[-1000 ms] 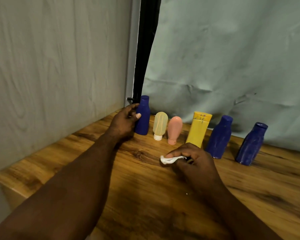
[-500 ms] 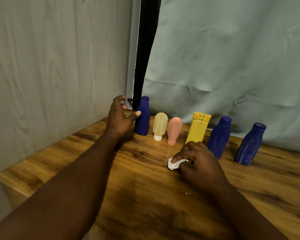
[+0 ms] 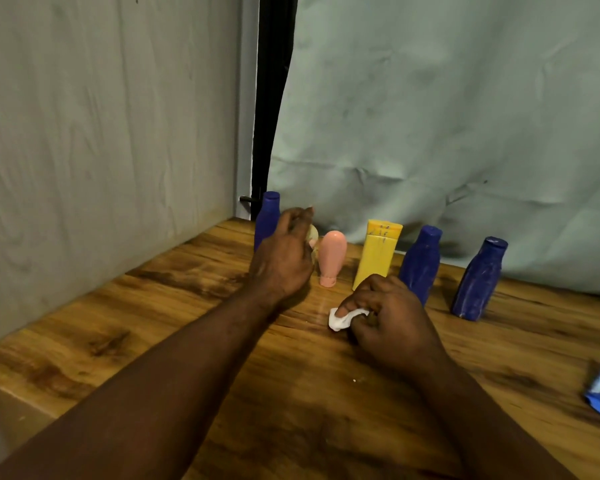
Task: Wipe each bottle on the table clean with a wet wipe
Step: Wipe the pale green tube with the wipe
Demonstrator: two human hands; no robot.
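Just in front of the yellow bottle, the right hand pinches a crumpled wet wipe. Farther back, left of the yellow bottle and past the pink bottle, the left hand curls round the pale bottle, mostly hiding it. The pale bottle seems to be the one picked for wiping. Next it must be lifted toward the wipe without toppling its pink neighbour. Half a second ago the left hand was at the blue bottle, farthest left of the yellow one; it has shifted one bottle over.
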